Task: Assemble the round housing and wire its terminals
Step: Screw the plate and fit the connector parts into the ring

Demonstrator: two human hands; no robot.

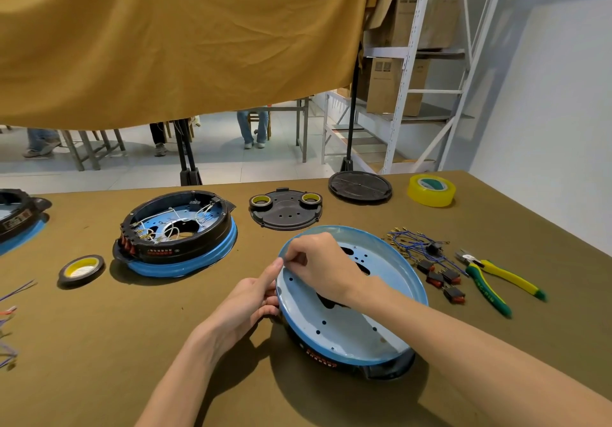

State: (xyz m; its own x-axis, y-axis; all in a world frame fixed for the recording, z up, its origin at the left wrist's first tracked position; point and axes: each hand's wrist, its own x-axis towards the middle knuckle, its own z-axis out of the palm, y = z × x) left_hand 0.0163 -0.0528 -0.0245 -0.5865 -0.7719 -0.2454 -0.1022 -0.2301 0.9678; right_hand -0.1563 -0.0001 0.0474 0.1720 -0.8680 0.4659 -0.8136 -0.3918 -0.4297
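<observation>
Blue-filmed metal plate (pixel 347 330) sits on a black housing ring (pixel 387 365), front centre of the worktop (pixel 198 343). Left hand (pixel 246 307) grips the plate's left rim, fingers curled round the edge. Right hand (pixel 318 262) has its fingers pinched at the rim's far-left edge, probably picking at the film or seating the plate; can't tell which. Step: housing assembly, wiring not started. Next likely needs the wire leads (pixel 409 242), rocker switches (pixel 443 281) and pliers (pixel 490 281) to the right. Wired sample housing (pixel 178 237) back left. Olive cloth surface, mustard curtain (pixel 182 39) behind, shelving (pixel 417 62) right.
</observation>
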